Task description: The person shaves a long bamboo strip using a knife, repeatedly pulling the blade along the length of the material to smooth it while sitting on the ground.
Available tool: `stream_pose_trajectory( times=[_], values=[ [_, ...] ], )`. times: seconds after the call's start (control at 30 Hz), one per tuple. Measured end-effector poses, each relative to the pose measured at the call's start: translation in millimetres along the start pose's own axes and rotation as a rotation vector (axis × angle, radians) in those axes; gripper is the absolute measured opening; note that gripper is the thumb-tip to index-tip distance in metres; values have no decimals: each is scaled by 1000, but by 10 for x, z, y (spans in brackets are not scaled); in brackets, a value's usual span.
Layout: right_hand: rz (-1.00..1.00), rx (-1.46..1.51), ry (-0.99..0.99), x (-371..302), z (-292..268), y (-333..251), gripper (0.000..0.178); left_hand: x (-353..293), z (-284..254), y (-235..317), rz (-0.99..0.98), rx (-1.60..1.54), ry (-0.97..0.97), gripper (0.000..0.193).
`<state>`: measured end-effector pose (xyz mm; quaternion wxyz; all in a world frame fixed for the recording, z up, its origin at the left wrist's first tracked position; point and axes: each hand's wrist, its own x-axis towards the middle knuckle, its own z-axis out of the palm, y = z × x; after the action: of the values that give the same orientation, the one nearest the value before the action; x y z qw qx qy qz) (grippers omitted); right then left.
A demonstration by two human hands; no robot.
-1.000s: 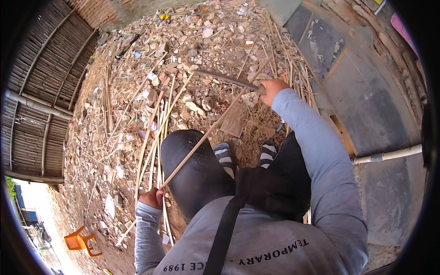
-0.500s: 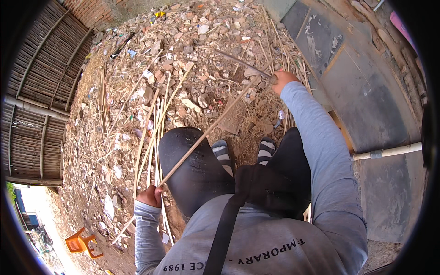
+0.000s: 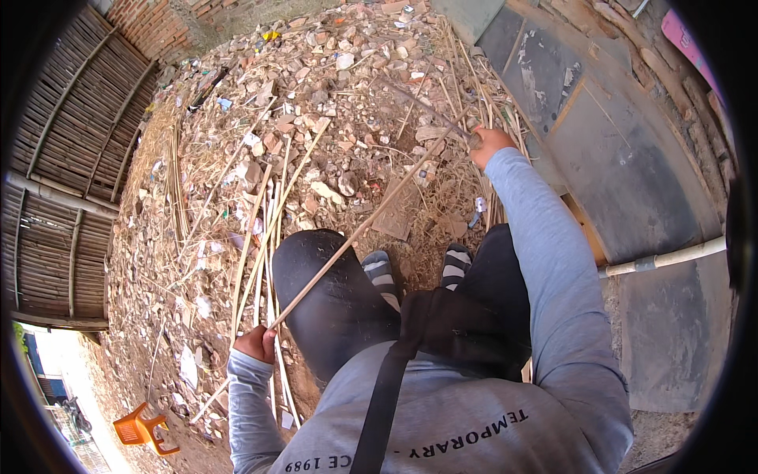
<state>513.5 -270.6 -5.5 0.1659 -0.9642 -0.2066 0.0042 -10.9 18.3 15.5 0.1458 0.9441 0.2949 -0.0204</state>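
Observation:
My left hand (image 3: 257, 344) is closed around a long bamboo strip (image 3: 347, 242) beside my left knee. The strip slants up and away to the right, across my left thigh. Near its far end, my right hand (image 3: 491, 146) is closed on the handle of a long dark knife (image 3: 422, 104), its thin blade pointing forward and left. Blade and strip cross just left of this hand; whether they touch, I cannot tell. More pale bamboo strips (image 3: 264, 229) lie on the ground left of my knee.
Stone and brick rubble (image 3: 316, 142) with dry straw covers the ground ahead. A woven bamboo wall (image 3: 71, 134) stands left, and an orange plastic chair (image 3: 142, 430) is at lower left. Dark panels (image 3: 632, 174) and a pale pole (image 3: 671, 259) are on the right.
My right hand and the knife have shifted slightly down and to the right along the strip. The left hand keeps its hold; the whole view has tilted a little.

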Motion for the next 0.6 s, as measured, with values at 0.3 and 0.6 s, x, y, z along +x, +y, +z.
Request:
stream_pose_trajectory(
  times=[0.3,0.6],
  values=[
    [-112,-12,-278,-44,-11,-68,38,44,30,101,41,-52,49,47],
    [-182,-90,-259,-227,-176,-334,41,-3,-105,127,-53,-86,-94,47]
  ],
)
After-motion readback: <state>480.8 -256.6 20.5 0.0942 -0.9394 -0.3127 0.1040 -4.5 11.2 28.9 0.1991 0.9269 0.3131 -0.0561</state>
